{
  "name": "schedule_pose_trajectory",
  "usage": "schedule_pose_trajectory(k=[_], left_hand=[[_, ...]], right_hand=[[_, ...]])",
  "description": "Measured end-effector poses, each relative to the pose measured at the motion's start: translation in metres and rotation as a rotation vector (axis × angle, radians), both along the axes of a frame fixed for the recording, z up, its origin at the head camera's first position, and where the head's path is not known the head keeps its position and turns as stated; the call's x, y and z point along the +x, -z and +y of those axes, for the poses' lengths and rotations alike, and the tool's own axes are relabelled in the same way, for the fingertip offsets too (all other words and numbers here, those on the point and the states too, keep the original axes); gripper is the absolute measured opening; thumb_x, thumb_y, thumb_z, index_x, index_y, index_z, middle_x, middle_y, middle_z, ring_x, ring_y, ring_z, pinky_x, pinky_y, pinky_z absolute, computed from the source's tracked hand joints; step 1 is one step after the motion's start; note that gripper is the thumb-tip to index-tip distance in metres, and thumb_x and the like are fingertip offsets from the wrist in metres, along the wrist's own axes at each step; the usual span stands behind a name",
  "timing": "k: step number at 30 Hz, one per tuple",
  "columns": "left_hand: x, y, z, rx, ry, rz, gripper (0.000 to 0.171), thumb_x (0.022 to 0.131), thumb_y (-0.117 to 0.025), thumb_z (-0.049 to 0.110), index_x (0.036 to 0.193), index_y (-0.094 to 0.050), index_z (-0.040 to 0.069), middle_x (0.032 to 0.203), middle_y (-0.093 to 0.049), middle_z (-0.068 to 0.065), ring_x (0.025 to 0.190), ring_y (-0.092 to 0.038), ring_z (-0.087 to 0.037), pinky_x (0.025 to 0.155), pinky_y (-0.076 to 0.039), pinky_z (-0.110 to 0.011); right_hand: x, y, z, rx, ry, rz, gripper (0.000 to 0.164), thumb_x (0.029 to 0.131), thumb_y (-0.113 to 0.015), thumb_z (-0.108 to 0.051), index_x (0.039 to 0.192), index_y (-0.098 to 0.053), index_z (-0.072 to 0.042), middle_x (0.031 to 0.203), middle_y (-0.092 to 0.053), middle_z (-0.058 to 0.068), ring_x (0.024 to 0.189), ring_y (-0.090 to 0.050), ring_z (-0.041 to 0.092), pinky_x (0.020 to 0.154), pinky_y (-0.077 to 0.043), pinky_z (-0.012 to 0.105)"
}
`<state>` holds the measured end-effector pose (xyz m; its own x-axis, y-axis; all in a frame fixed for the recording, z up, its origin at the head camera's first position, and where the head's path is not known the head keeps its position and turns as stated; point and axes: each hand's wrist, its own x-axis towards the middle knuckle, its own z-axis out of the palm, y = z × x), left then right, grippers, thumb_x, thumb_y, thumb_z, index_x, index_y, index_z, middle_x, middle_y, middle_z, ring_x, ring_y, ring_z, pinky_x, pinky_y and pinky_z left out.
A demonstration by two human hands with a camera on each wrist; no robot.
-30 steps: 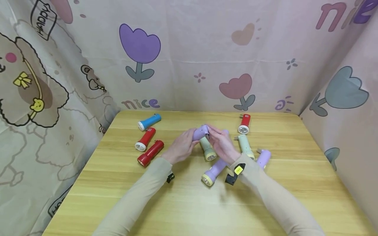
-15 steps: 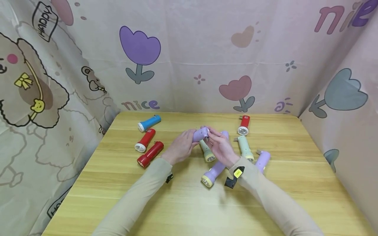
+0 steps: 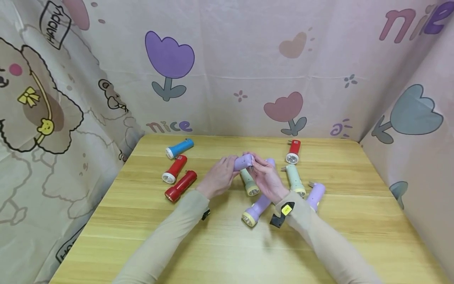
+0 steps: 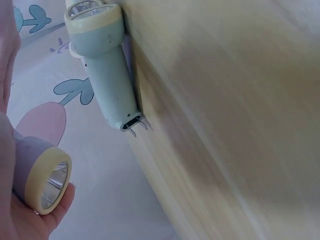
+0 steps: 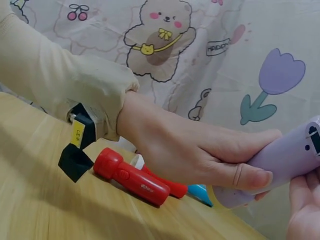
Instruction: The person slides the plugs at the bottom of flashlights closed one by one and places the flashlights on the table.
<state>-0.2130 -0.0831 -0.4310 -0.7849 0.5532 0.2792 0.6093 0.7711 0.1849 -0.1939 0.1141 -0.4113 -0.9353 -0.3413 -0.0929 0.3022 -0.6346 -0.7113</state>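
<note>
Above the middle of the table, my left hand [image 3: 217,177] grips a purple flashlight [image 3: 242,162] round its body, as the right wrist view also shows. Its plug end, with a dark slot, points toward my right hand [image 3: 267,179]. There my right thumb and fingers hold that end, and small metal prongs show just below it. The cream-rimmed lamp head [image 4: 48,180] rests in my left palm in the left wrist view. Below the hands lie a mint flashlight [image 3: 250,185] with its own prongs out [image 4: 137,126] and another purple flashlight [image 3: 256,210].
At left on the wooden table [image 3: 227,252] lie a blue flashlight [image 3: 180,148], a red one with a white rim [image 3: 174,169] and an all-red one [image 3: 181,186]. At right are a red [image 3: 293,150], a mint [image 3: 294,177] and a purple flashlight [image 3: 315,196]. Printed curtains surround the table.
The held purple flashlight has shifted and turned slightly, and its prongs show less than a second ago. Both hands stay on it. The flashlights on the table have not moved.
</note>
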Motion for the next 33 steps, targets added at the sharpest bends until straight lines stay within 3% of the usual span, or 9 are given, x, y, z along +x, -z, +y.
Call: schedule_pose_trajectory(k=[4, 9, 16, 22, 33], left_hand=[[0.0003, -0.0005, 0.0001, -0.019, -0.021, -0.002, 0.049, 0.106, -0.05, 0.028, 0.144, -0.039, -0.002, 0.13, -0.061, -0.02, 0.116, -0.062, -0.03, 0.103, -0.055, -0.041], [-0.0001, 0.0018, -0.0006, -0.009, -0.024, 0.006, 0.048, 0.105, -0.052, 0.028, 0.142, -0.039, -0.001, 0.124, -0.063, -0.021, 0.111, -0.063, -0.03, 0.099, -0.057, -0.041], [-0.0015, 0.0039, 0.001, -0.013, -0.034, 0.023, 0.047, 0.103, -0.056, 0.027, 0.14, -0.041, 0.001, 0.122, -0.065, -0.02, 0.109, -0.064, -0.03, 0.098, -0.057, -0.042], [0.0004, -0.0001, 0.0063, -0.077, -0.057, 0.012, 0.047, 0.104, -0.055, 0.029, 0.141, -0.042, 0.003, 0.127, -0.064, -0.016, 0.113, -0.063, -0.029, 0.101, -0.056, -0.041], [0.0026, -0.0025, 0.0078, -0.086, -0.057, 0.013, 0.049, 0.105, -0.053, 0.028, 0.143, -0.042, 0.0, 0.133, -0.061, -0.016, 0.116, -0.062, -0.029, 0.104, -0.054, -0.041]], right_hand=[[-0.0006, 0.0007, -0.0008, -0.021, 0.005, 0.008, 0.053, 0.102, -0.048, 0.002, 0.152, -0.032, 0.003, 0.134, -0.063, 0.003, 0.124, -0.06, 0.009, 0.115, -0.044, 0.022], [-0.0007, 0.0016, -0.0029, -0.015, 0.014, 0.022, 0.039, 0.103, -0.046, 0.002, 0.141, -0.053, -0.003, 0.128, -0.067, 0.002, 0.121, -0.062, 0.009, 0.113, -0.046, 0.022], [-0.0024, 0.0025, -0.0024, 0.033, 0.029, -0.01, 0.042, 0.104, -0.045, -0.002, 0.146, -0.044, -0.001, 0.122, -0.069, -0.001, 0.119, -0.063, 0.008, 0.111, -0.048, 0.023], [-0.0073, 0.0047, 0.0007, 0.085, 0.053, -0.045, 0.032, 0.107, -0.044, -0.01, 0.137, -0.049, -0.002, 0.114, -0.071, -0.002, 0.113, -0.066, 0.009, 0.112, -0.048, 0.026], [-0.0065, 0.0042, 0.0042, -0.016, 0.055, -0.104, 0.021, 0.103, -0.054, -0.01, 0.122, -0.06, -0.007, 0.12, -0.069, 0.002, 0.114, -0.067, 0.011, 0.114, -0.047, 0.028]])
